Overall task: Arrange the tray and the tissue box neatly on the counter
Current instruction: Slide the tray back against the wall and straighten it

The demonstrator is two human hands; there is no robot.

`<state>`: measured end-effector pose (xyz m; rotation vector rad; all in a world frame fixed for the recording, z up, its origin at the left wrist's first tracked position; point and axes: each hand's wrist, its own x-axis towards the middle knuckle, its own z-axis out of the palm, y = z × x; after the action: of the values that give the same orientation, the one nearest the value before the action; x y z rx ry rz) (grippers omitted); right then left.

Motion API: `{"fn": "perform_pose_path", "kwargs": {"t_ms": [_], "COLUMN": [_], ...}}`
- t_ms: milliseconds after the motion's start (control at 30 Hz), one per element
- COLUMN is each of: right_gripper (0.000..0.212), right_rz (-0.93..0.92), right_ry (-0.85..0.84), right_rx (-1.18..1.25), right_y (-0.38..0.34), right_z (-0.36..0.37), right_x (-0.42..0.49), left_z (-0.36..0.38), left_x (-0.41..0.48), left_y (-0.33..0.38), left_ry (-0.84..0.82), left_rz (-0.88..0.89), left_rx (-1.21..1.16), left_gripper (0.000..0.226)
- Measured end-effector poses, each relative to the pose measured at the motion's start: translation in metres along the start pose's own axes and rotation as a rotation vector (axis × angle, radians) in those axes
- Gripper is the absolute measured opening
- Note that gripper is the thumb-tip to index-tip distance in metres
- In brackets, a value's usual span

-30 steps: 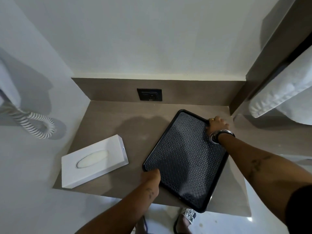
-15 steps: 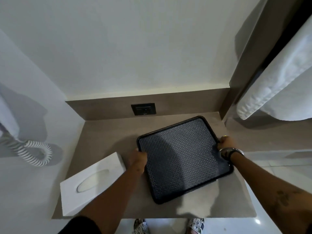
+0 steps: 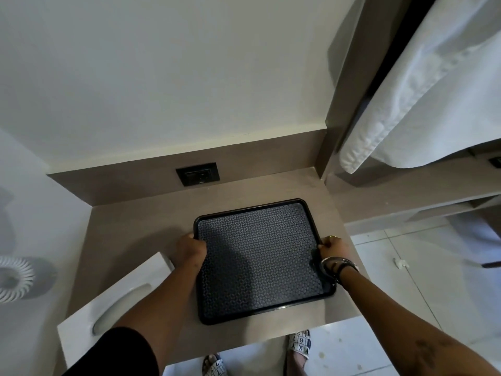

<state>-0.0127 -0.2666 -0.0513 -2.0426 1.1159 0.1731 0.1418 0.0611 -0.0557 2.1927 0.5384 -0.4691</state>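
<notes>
The black tray [image 3: 260, 256] lies flat on the right half of the tabletop [image 3: 135, 221], its far edge near the wall socket [image 3: 197, 173]. Both arms reach forward from the near side. The left hand [image 3: 191, 249] is curled closed over the tray's left rim, and the right hand [image 3: 333, 246], bracelets at its wrist, closes on the right rim. The white tissue box [image 3: 108, 316] sits at the near left, partly hidden by the left forearm.

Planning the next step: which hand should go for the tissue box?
Left. The left hand grips the tray's left edge, right beside the tissue box. The right hand is across the tray.
</notes>
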Motion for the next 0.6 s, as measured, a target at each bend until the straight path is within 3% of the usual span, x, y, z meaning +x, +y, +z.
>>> {"fn": "perform_pose_path", "kwargs": {"t_ms": [300, 367, 467, 600], "right_gripper": [0.015, 0.021, 0.047, 0.070], "right_rz": [-0.068, -0.084, -0.180, -0.580], "right_ry": [-0.001, -0.013, 0.057, 0.321], "right_rx": [-0.045, -0.125, -0.513, -0.612], "right_y": [0.005, 0.002, -0.003, 0.000], "right_z": [0.004, 0.004, 0.003, 0.011], "right_x": [0.001, -0.007, -0.031, -0.072], "left_z": [-0.002, 0.000, 0.007, 0.026], "left_x": [-0.015, -0.026, -0.056, -0.113], "left_y": [-0.004, -0.002, 0.001, -0.023], "left_ry": [0.073, 0.147, 0.224, 0.082], "left_rz": [0.099, 0.149, 0.288, 0.522], "left_rx": [0.158, 0.288, 0.396, 0.435], "left_gripper": [0.008, 0.026, 0.062, 0.085]}}
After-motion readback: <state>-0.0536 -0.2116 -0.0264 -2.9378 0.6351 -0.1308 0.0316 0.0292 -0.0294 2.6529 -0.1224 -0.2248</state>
